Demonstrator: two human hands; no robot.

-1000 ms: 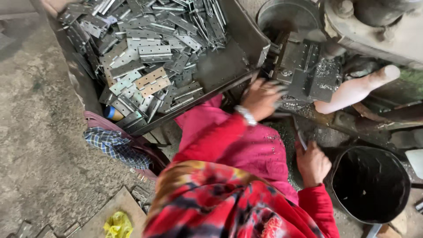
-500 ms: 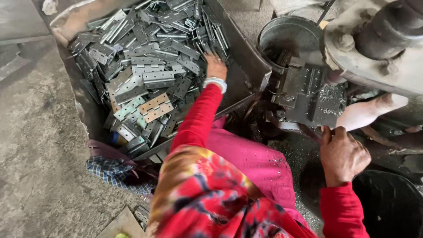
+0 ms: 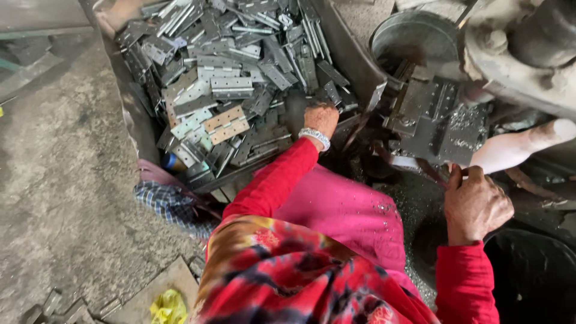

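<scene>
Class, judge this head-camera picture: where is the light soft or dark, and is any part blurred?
Head view: soft, even daylight on the hinges and floor; deep shadow in the black bucket; left hand slightly motion-blurred; right hand sharp.

I see a grey concrete floor (image 3: 54,198) carrying a large metal bin (image 3: 141,129) heaped with flat metal hinges (image 3: 231,87). A checked cloth (image 3: 165,201) lies beside the bin. What appear to be loose hinges (image 3: 54,306) rest lower left.
</scene>
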